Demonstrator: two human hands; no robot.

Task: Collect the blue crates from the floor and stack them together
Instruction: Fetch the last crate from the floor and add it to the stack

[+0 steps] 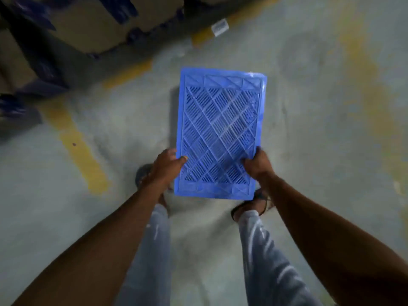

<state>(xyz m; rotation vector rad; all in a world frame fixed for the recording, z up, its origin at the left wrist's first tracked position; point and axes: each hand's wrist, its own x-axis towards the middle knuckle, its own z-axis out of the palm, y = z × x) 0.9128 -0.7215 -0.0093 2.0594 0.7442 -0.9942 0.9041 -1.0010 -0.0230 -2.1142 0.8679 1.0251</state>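
I hold one blue crate [219, 135] out in front of me, above the floor [309, 129], its latticed bottom turned up toward me so I cannot see inside it. It hangs at the middle of the view, long axis running from 6 to 12 o'clock, its far end slightly blurred and glaring at the 1 o'clock corner. My left hand [166, 165] grips its left edge near the 7 o'clock corner, thumb laid over the lattice and fingers curled round the rim, out of sight beneath it. My right hand [257, 163] grips the right edge near the 5 o'clock corner in the same way; only thumb and knuckles show, the rest hidden behind the rim.

Below the crate my legs in pale jeans [262, 250] run down to 6 o'clock. My right foot in a sandal [249, 207] peeks out under the crate's near edge; the left foot is mostly hidden by my wrist, a dark rounded shape that I cannot make out beside it.

Worn yellow lines [81, 151] cross the floor at 9 and 3 o'clock. At 10 to 12 o'clock sit brown boxes [88, 25] with dark blue strips, smeared and cut off by the frame, and a small white label [219, 27] too blurred to read.
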